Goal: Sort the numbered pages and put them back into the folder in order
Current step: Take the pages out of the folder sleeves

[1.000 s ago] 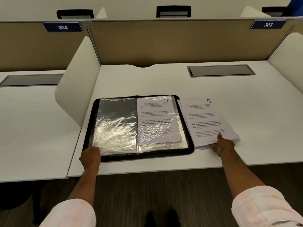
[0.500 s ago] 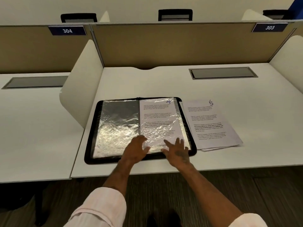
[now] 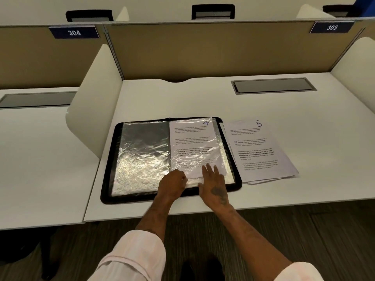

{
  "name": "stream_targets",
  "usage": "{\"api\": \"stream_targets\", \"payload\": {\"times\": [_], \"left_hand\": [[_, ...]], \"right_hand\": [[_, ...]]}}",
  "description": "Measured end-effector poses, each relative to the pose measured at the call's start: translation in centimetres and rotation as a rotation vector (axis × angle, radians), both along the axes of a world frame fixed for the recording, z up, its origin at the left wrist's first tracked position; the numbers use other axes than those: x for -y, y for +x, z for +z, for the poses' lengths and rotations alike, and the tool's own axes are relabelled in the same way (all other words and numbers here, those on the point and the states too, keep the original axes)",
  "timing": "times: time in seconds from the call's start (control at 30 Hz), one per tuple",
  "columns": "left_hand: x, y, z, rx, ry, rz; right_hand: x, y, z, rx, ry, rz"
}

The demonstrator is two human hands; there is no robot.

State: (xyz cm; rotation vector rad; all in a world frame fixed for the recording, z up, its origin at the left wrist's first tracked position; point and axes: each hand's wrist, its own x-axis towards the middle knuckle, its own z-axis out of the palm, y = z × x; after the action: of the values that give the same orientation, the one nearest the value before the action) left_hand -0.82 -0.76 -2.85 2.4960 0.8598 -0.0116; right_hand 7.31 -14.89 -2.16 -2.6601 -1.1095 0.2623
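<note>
A folder [image 3: 107, 197] is lying open on the desk, with page 4 [image 3: 192, 142] in its right plastic sleeve [image 3: 225, 157]. The page 5 stack [image 3: 257, 151] is sitting just right. The left hand [image 3: 172, 185] is pinching the sleeve's near edge while the right hand [image 3: 215, 185] is pressing flat. The film is looking flimsy and slippery, so the edge seems the best hold.

Library or office study hall, partitioned white desks [image 3: 263, 102], numbered seat plates [image 3: 74, 32], chair backs [image 3: 213, 11] beyond

An open black folder [image 3: 109, 165] lies near the front edge of the white desk [image 3: 182, 98], with page 4 [image 3: 192, 142] inside its right-hand plastic sleeve [image 3: 225, 157]. The left hand [image 3: 172, 184] pinches that sleeve's lower edge with curled fingers, and the right hand [image 3: 215, 187] lies flat beside it, fingers straight on the page. A paper stack [image 3: 257, 147] topped by page 5 lies just right of the folder.
</note>
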Motion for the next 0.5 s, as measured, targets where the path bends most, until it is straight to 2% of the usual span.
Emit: {"api": "stream_targets", "payload": {"times": [0.1, 0.17, 0.2, 0.27, 0.37, 0.43, 0.5], "left_hand": [[-0.3, 0.2, 0.0, -0.012, 0.015, 0.005], [-0.4, 0.2, 0.0, -0.014, 0.038, -0.004], [-0.3, 0.2, 0.0, -0.012, 0.045, -0.008], [-0.3, 0.1, 0.0, 0.004, 0.055, -0.020], [-0.1, -0.2, -0.2, 0.047, 0.055, -0.036], [0.1, -0.5, -0.4, 0.083, 0.070, -0.032], [0.4, -0.7, -0.4, 0.125, 0.097, -0.043]], "right_hand": [[0.5, -0.2, -0.2, 0.192, 0.272, -0.019], [0.8, -0.8, -0.6, 0.294, 0.384, 0.209], [0.8, -1.2, -0.8, 0.285, 0.389, 0.334], [0.5, -1.5, -2.0, 0.205, 0.264, 0.439], [-0.6, -1.2, -2.7, 0.084, -0.061, 0.326], [-1.0, -0.6, -2.3, -0.002, -0.198, 0.281], [-0.9, -0.5, -2.1, 0.026, -0.291, 0.263]]}}
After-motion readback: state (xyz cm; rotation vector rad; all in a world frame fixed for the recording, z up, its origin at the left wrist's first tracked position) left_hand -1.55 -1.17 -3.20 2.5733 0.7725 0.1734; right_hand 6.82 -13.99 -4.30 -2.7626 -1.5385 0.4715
